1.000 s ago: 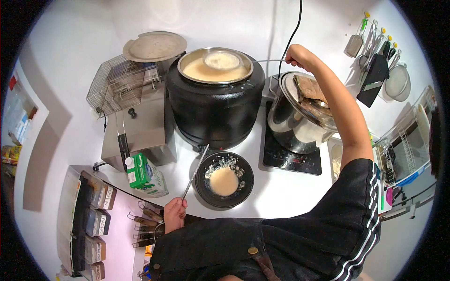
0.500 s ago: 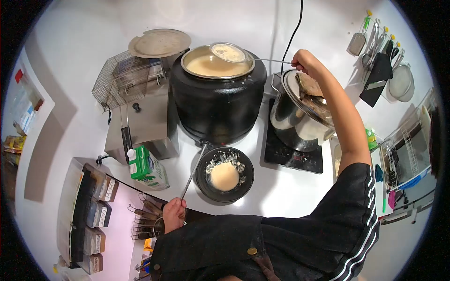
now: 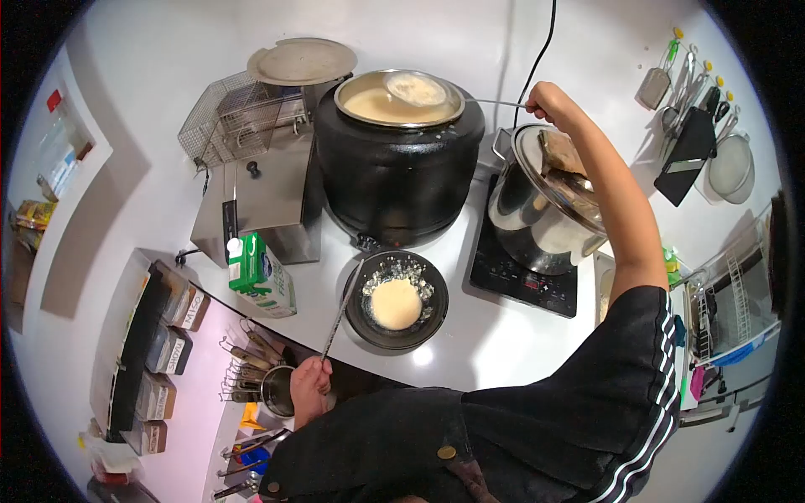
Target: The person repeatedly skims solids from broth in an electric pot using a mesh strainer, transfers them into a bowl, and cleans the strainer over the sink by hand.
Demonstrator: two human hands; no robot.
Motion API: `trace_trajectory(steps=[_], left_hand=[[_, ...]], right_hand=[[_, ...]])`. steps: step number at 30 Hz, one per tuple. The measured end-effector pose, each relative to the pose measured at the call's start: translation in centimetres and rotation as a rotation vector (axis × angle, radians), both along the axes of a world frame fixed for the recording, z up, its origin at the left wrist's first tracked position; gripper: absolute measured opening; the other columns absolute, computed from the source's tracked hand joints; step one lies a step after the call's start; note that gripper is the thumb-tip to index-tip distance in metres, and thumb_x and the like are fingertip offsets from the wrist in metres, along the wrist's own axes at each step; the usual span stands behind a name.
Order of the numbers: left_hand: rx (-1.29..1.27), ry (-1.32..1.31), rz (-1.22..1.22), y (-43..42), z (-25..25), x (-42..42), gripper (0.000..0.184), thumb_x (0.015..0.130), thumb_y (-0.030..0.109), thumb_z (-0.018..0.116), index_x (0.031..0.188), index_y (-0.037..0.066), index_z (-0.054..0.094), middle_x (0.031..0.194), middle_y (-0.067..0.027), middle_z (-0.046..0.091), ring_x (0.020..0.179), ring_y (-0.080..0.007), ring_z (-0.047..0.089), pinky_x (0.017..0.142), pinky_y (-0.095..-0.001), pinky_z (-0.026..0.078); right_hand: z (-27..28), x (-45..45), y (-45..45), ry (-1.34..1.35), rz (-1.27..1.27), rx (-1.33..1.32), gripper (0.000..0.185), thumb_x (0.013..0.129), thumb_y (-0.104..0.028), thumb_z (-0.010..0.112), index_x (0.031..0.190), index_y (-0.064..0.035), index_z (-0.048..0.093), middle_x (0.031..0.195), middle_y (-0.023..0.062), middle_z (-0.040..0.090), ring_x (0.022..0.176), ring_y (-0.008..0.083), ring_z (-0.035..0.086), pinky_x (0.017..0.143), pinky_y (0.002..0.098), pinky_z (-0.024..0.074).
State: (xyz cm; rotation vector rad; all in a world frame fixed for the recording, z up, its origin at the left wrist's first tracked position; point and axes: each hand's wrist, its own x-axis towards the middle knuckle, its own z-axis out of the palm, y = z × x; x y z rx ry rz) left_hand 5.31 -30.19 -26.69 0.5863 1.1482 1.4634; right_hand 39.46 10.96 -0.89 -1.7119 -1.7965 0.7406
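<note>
My right hand [image 3: 549,106] grips the thin handle of a ladle [image 3: 414,89], whose bowl sits at the opening of the black soup warmer [image 3: 399,172]. Pale, creamy liquid [image 3: 369,106] fills the warmer's pot. In front of the warmer stands a black bowl [image 3: 356,323] with a pool of the same-looking liquid [image 3: 396,303] and white crumbs around it. My left hand [image 3: 311,381] is closed on a thin metal rod [image 3: 342,310], its far end by the bowl's left rim. What the rod's lower end looks like is hidden.
A steel pot [image 3: 537,218] with a lid stands on an induction hob [image 3: 521,282] at the right. On the left are a green-and-white carton [image 3: 262,278], a steel fryer [image 3: 262,205] and wire baskets [image 3: 228,113]. Utensils, including a strainer [image 3: 731,169], hang on the right wall.
The ladle has risen from the middle of the warmer's opening towards its back right, tilting on the way. My left hand still holds the rod. The camera view has shifted slightly.
</note>
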Motion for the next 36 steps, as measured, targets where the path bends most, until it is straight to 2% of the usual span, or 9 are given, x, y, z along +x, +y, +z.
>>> trace_trajectory(steps=[2,5,13,15,19,24,26,35,36], left_hand=[[0.074,-0.115,-0.018,-0.6,-0.7,0.5,0.026,0.089,0.023,0.043,0.076,0.001,0.049,0.048,0.0062,0.029,0.039,-0.0025,0.022,0.038,-0.0195,0.015],[0.044,-0.104,0.015,-2.1,-0.8,1.4,0.026,0.089,0.022,0.042,0.077,0.0,0.049,0.048,0.0061,0.029,0.039,-0.0026,0.022,0.038,-0.0195,0.016],[0.023,-0.087,0.004,-6.2,-1.5,1.4,0.026,0.089,0.022,0.043,0.077,0.0,0.05,0.049,0.0062,0.03,0.04,-0.0023,0.022,0.039,-0.0193,0.015],[0.046,-0.068,0.013,-7.5,-1.2,1.1,0.026,0.088,0.023,0.043,0.076,0.001,0.051,0.049,0.0066,0.029,0.04,-0.0022,0.022,0.039,-0.0196,0.015],[-0.014,-0.068,0.056,-10.9,-0.7,0.6,0.026,0.088,0.023,0.044,0.075,0.001,0.051,0.049,0.0071,0.028,0.041,-0.0022,0.022,0.039,-0.02,0.014],[-0.133,-0.066,0.098,-15.5,-2.1,-0.4,0.024,0.087,0.022,0.044,0.072,0.004,0.049,0.047,0.0054,0.029,0.039,-0.0051,0.025,0.038,-0.022,0.017],[-0.174,-0.067,0.117,-16.5,-2.1,0.0,0.024,0.087,0.022,0.044,0.071,0.004,0.049,0.047,0.0056,0.029,0.039,-0.005,0.025,0.038,-0.0222,0.017],[-0.158,-0.055,0.1,-18.4,-1.9,1.5,0.024,0.086,0.026,0.045,0.072,0.006,0.048,0.047,0.0063,0.026,0.038,-0.0052,0.023,0.038,-0.022,0.016],[-0.154,-0.048,0.099,-18.4,-1.7,1.7,0.024,0.086,0.026,0.045,0.072,0.006,0.048,0.047,0.0063,0.026,0.038,-0.0052,0.023,0.038,-0.022,0.016]], right_hand=[[-0.3,-0.1,-0.1,-0.083,0.019,0.015,0.015,0.067,-0.016,0.046,0.058,-0.0045,0.05,0.046,0.002,0.039,0.038,0.0098,0.025,0.036,0.0271,0.0176],[0.7,-0.4,-1.1,0.076,-0.022,-0.003,0.013,0.067,-0.01,0.045,0.061,-0.001,0.053,0.045,0.0035,0.038,0.037,0.0109,0.027,0.036,0.0292,0.0184],[1.0,-0.9,-4.0,0.069,-0.029,0.045,0.013,0.064,-0.009,0.046,0.06,0.0013,0.052,0.045,0.005,0.039,0.038,0.0121,0.028,0.037,0.0296,0.0184],[0.5,-1.0,-4.4,-0.04,-0.059,0.001,0.015,0.067,-0.014,0.044,0.058,-0.0046,0.051,0.044,0.0032,0.039,0.037,0.0112,0.027,0.036,0.0283,0.0173],[0.8,-2.2,-6.3,0.196,-0.054,0.111,0.012,0.065,-0.011,0.046,0.057,-0.0022,0.051,0.043,0.0045,0.038,0.037,0.0128,0.028,0.036,0.0293,0.0202],[0.2,-2.6,-5.8,0.173,-0.066,0.128,0.015,0.066,-0.009,0.044,0.058,0.0007,0.05,0.044,0.0066,0.039,0.037,0.0139,0.031,0.037,0.0291,0.0205],[0.5,-3.1,-6.4,0.279,-0.085,0.096,0.017,0.068,-0.007,0.037,0.06,0.0023,0.048,0.055,0.0129,0.046,0.039,0.0151,0.034,0.036,0.0295,0.0252],[-3.1,-1.8,-1.4,0.098,0.016,0.159,0.02,0.071,-0.012,0.037,0.06,0.001,0.048,0.053,0.0123,0.048,0.038,0.0177,0.036,0.039,0.0328,0.0292],[-2.5,-2.3,-2.9,0.109,-0.01,0.056,0.022,0.073,-0.013,0.038,0.06,0.001,0.048,0.053,0.0109,0.047,0.04,0.0174,0.037,0.039,0.0316,0.0289]])
